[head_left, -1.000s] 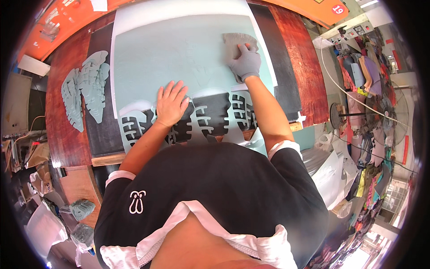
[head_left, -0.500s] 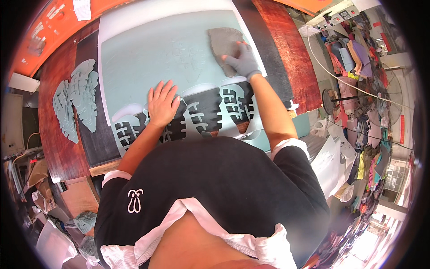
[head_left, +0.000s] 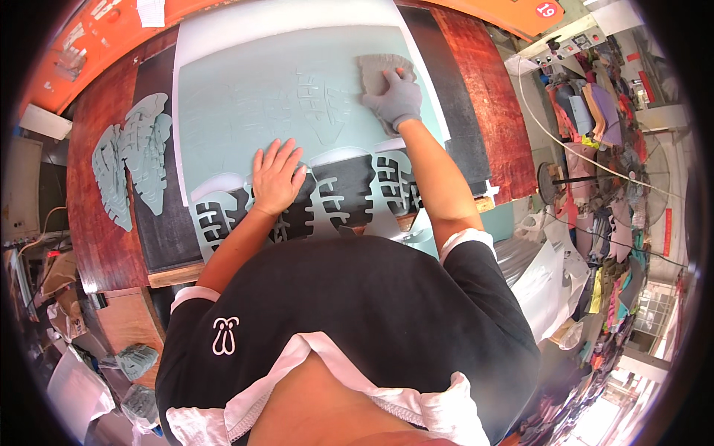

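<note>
My left hand [head_left: 277,178] lies flat, fingers spread, at the near edge of a pale grey-green sheet [head_left: 238,97], with nothing in it. Faint cut outlines show in the sheet's surface. At the far right of the sheet my right hand [head_left: 398,100], in a grey glove with bare fingertips, grips a grey-brown pad [head_left: 375,68] pressed against it. The pad's underside is hidden. Along the near edge hangs a cut-out skeleton of the sheet [head_left: 320,212], with slotted openings showing black beneath. Stacked cut pieces [head_left: 149,149] lie to the left.
A white backing sheet [head_left: 204,33] shows under the green one, on a black board [head_left: 457,89] over a reddish-brown table [head_left: 498,111]. An orange machine part [head_left: 97,44] spans the far side. Hanging coloured pieces [head_left: 595,119] and a fan [head_left: 547,175] stand at right.
The view has shifted slightly. My right hand has turned a little on the pad, and more cut outlines show on the sheet beside it. My left hand stays flat.
</note>
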A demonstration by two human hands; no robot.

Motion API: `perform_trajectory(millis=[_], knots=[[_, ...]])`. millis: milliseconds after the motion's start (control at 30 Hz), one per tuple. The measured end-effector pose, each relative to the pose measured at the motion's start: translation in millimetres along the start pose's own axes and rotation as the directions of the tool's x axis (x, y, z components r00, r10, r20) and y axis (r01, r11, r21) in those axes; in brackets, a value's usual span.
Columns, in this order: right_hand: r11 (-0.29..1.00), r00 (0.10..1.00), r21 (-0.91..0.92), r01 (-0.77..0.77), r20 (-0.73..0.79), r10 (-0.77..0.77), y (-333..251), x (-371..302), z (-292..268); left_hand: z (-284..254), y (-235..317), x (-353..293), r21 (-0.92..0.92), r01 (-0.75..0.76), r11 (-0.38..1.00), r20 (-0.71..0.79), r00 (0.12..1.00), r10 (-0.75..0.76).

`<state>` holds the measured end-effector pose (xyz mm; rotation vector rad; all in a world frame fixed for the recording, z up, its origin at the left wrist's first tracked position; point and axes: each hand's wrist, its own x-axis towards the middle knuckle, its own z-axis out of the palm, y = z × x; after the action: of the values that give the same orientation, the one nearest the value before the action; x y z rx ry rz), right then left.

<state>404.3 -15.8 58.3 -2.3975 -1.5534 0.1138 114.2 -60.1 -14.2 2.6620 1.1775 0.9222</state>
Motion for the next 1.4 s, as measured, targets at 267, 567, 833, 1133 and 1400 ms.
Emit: perform_trajectory(millis=[267,567,833,1133,1400], knots=[[0.999,1.0,0.024,0.03,0.007,-0.03,-20,25,28,5,-38,8,-0.001,-0.015,1.0,-0.016,1.0,0.015],[0.972,0.955,0.204,0.119,-0.29,-0.056,140,-75,13,4,5,6,-0.068,0.014,0.998,-0.021,1.0,-0.016],[0.993,0.925,0.095,-0.071,-0.365,0.101,181,-174,19,7,-30,17,-0.112,-0.071,0.991,-0.114,0.992,0.058],[0.972,0.878,0.208,-0.112,-0.437,0.194,198,-153,23,17,-14,26,-0.025,-0.153,0.988,-0.083,0.985,0.15],[0.977,0.828,0.215,0.001,-0.548,0.12,244,-275,-62,-179,55,-174,0.081,0.562,0.823,-0.134,0.824,-0.55]])
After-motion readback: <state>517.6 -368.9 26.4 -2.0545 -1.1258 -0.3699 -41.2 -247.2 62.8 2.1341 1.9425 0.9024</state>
